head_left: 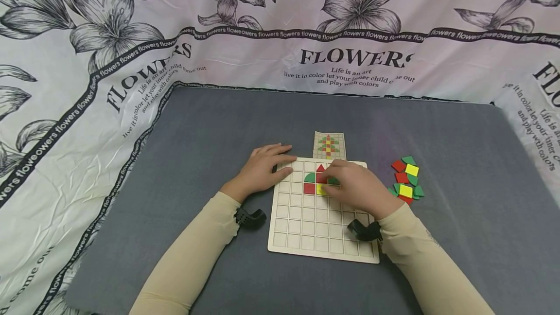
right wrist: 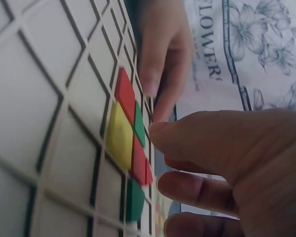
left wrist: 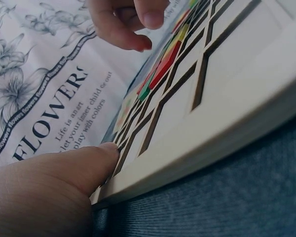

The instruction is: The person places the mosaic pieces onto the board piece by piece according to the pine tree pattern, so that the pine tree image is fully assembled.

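Note:
The left hand (head_left: 265,168) rests on the upper left corner of a wooden grid board (head_left: 302,242), fingers extended. Over the upper part of the board hovers the right hand (head_left: 356,186), its fingers bent and nothing seen between them in the right wrist view. Beneath it lie a yellow square (right wrist: 119,138), a red square (right wrist: 124,94), another red square (right wrist: 137,160), a small red triangle (right wrist: 148,172) and green pieces (right wrist: 134,200), all set in grid cells. A patterned card (head_left: 329,146) lies against the board's far edge.
Loose red, yellow and green pieces (head_left: 411,169) lie in a group on the grey table (head_left: 210,130), right of the board. A flower-printed cloth (head_left: 245,62) stands behind the table and along its left side.

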{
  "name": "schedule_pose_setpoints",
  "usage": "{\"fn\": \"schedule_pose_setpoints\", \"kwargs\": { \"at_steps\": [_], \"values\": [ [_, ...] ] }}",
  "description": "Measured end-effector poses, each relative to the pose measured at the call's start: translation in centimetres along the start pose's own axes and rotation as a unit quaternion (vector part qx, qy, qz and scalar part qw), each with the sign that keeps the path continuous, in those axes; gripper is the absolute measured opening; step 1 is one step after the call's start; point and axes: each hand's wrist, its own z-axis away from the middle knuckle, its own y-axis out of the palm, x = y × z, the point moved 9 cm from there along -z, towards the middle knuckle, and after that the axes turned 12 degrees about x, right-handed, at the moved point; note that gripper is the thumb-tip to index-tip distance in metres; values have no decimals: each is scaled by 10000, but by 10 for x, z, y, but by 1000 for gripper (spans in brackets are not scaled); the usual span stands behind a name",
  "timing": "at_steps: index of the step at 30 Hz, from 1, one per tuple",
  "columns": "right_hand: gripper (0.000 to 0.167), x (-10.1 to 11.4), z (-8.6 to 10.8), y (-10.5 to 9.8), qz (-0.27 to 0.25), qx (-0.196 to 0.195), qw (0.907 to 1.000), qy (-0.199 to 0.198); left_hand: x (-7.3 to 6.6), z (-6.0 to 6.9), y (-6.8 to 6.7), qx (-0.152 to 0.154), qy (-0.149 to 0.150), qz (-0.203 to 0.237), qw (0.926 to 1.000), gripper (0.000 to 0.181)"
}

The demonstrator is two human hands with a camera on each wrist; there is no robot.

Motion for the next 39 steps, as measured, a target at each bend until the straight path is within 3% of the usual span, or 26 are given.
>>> {"fn": "schedule_pose_setpoints", "kwargs": {
  "at_steps": [17, 25, 33, 39],
  "values": [
    [20, -50, 35, -31, -340, -359, 9973, 552, 1, 0, 1, -14, -16, 21, 10000, 44],
    [23, -71, 51, -50, -454, -441, 9926, 1041, 2, -1, 1, -16, -30, -1, 10000, 44],
    [31, -102, 63, -57, -690, -407, 9884, 1290, 0, 0, 0, -10, 9, 16, 10000, 44],
    [31, -122, 69, -58, -552, -409, 9886, 1343, -2, 1, -2, -35, 50, 26, 10000, 44]
  ]
}}
